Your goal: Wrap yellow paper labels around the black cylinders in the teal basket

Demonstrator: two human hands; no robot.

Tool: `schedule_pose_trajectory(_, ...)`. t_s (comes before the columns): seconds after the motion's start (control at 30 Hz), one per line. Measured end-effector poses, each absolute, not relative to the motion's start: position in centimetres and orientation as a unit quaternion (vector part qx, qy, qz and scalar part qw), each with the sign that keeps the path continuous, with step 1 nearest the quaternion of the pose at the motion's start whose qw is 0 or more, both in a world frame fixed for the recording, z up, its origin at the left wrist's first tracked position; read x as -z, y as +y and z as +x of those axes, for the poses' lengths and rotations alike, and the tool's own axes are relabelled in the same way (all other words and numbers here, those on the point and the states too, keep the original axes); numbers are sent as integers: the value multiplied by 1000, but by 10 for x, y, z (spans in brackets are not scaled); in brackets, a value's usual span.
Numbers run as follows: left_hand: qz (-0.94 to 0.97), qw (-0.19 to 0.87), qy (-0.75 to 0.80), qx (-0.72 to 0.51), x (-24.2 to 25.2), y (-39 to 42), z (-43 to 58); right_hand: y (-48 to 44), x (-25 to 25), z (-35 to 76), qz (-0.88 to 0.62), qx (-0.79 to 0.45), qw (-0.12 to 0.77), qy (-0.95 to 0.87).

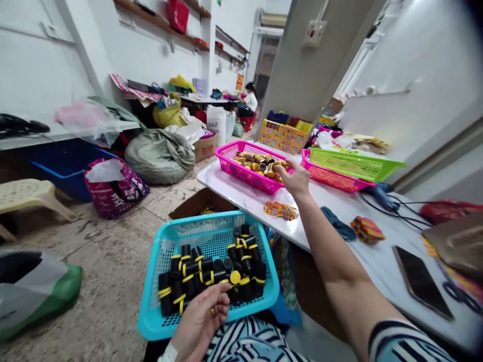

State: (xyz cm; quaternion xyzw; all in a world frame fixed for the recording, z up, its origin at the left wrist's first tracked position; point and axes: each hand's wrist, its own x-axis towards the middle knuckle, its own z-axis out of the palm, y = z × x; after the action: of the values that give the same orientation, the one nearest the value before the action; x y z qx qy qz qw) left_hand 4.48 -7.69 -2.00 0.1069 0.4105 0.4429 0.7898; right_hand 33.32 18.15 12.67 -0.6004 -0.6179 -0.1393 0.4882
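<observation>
A blue plastic basket [158, 251] rests at my lap, holding many small black cylinders [206, 264] with yellow bands. One cylinder shows a round yellow end [235, 277]. My left hand [204, 319] is over the basket's near side, its fingers curled in; whatever they hold is hidden. Over the right end of a pink basket [245, 178] on the table, my right hand [296, 178] has thumb and fingers closed on a yellow-wrapped cylinder [278, 170]. More yellow-wrapped cylinders [258, 161] lie in that basket. Flat orange printed wrappers [281, 210] sit in front of it.
A green basket [350, 163] is stacked in another pink basket [339, 178] on the table [241, 198]. To the right are a phone [420, 279], scissors [462, 296], a wrapper bundle [367, 230] and a corded blue tool [385, 196]. Bags and a stool [30, 196] stand left; a person [249, 100] sits far back.
</observation>
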Motion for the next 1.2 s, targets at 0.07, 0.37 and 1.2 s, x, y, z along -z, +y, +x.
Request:
schedule_pose_trajectory(0.07,101,790,416,-439,21,-76,41,160,-114,337,-580,169,484,-634)
schedule_pose_trajectory(0.37,131,799,429,-400,15,-72,45,98,-32,339,-608,135,300,-723)
schedule_pose_trajectory(1.2,218,664,502,-510,21,-58,45,-47,20,214,-445,-73,392,-802)
